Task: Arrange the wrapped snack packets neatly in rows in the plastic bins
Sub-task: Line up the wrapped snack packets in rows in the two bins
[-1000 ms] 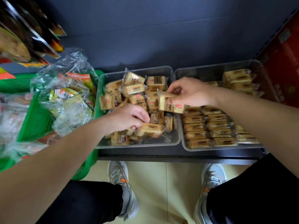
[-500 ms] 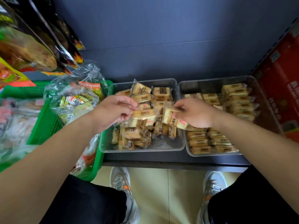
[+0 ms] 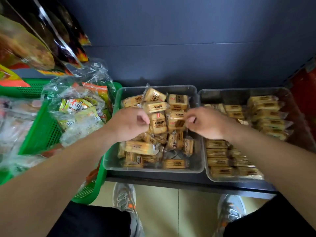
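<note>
Brought left hand and right hand closer together above left bin since earlier frame. Judged roughly half done: neat rows laid in right bin; loose heap remaining in left bin. Pinching upright packet with curled left fingers; pinching second packet, just beside, with right thumb and fingers, above heap centre.

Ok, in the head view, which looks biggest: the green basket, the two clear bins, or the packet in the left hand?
1. green basket, though partly cut off.
2. left bin and right bin, alike.
3. packet the left hand pinches.
</note>
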The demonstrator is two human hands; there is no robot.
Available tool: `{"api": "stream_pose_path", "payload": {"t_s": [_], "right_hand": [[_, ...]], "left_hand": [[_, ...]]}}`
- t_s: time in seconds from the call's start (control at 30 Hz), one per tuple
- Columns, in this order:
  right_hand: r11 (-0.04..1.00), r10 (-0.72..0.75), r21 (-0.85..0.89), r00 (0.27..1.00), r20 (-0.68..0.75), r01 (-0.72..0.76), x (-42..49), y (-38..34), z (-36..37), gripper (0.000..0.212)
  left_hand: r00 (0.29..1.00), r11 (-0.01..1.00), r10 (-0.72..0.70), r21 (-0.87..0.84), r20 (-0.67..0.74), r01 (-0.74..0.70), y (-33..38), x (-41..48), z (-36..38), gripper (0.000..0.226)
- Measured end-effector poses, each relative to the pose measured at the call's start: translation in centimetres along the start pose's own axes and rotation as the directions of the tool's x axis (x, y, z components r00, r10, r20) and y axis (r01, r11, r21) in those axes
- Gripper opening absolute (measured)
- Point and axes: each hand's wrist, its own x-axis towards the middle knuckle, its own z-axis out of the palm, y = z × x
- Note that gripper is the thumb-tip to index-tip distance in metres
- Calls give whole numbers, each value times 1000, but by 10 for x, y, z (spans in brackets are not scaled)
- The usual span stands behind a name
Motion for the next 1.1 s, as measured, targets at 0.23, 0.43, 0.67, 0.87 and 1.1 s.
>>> {"api": "stream_pose_path", "payload": {"t_s": [0.23,0.43,0.67,0.87,1.1], "right_hand": [[948,-87,-310,995,-47,69,37,11,-7,48],[957,-114,-225,950,291,184,37,12,1,11],[984,-167,-78,981,-100,160,35,42,-17,27],[996,-75,-65,981,-178,64,42,58,-23,37],[999,-36,-22,983,-181,32,40,64,-26,34]], "left_hand": [[991,995,93,53,-99,-88,28,55,-3,21],[975,944,111,327,-191,-43,33,73,-2,33],[971,873,95,451,217,-186,42,83,24,80],[963,766,107,596,249,-239,38,86,24,36],[963,802,196,534,188,-267,58,100,43,51]]}}
